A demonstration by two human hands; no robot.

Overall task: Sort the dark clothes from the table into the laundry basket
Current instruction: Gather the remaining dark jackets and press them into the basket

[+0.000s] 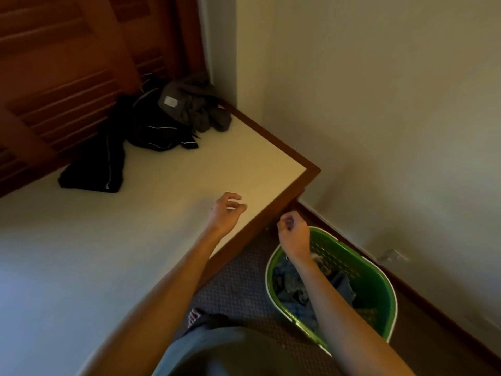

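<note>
Cream-topped table with a wood edge still had dark clothes heaped at its far corner. Left hand hovered over the near edge, fingers loosely curled, empty. Right hand was curled above the green laundry basket on the carpet; couldn't tell if it gripped anything.

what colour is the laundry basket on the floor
Green, with a pale rim: the laundry basket shows in the head view, the only one.
</note>
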